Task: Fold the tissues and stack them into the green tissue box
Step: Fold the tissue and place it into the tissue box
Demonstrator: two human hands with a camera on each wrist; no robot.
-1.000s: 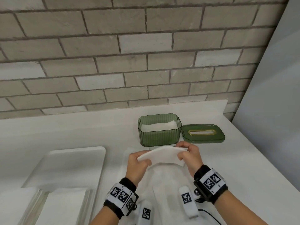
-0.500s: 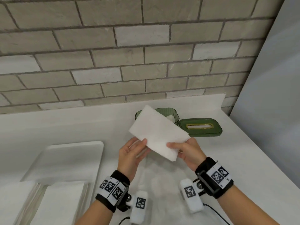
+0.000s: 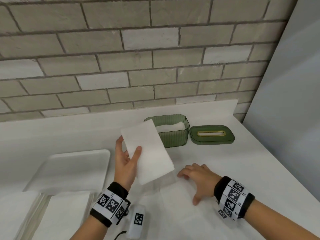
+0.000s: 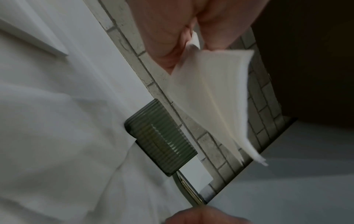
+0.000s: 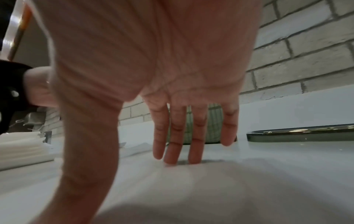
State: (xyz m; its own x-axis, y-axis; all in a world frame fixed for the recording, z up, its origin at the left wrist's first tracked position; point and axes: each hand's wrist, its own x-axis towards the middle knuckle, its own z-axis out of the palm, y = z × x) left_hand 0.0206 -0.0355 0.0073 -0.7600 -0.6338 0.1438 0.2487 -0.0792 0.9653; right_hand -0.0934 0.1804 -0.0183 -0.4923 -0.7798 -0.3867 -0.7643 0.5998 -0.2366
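My left hand (image 3: pixel 129 148) pinches a folded white tissue (image 3: pixel 149 151) between thumb and fingers, held above the table just left of and in front of the green tissue box (image 3: pixel 174 135). In the left wrist view the folded tissue (image 4: pixel 210 98) hangs from my fingers above the ribbed box (image 4: pixel 161 136). The box stands uncovered with white tissues inside. My right hand (image 3: pixel 192 186) is open, its straight fingers (image 5: pixel 177 144) touching a flat tissue (image 3: pixel 180 205) spread on the table. The box (image 5: pixel 213 128) shows behind those fingers.
The green lid (image 3: pixel 212 135) with a gold slot lies right of the box, also low at the right in the right wrist view (image 5: pixel 300 134). A white tray (image 3: pixel 74 168) sits at the left, with stacks of tissues (image 3: pixel 65 213) in front of it. A brick wall runs behind.
My right hand let go of the folded tissue and dropped onto the flat tissue on the table. My left hand now holds the folded tissue alone, turned lengthwise toward the box.
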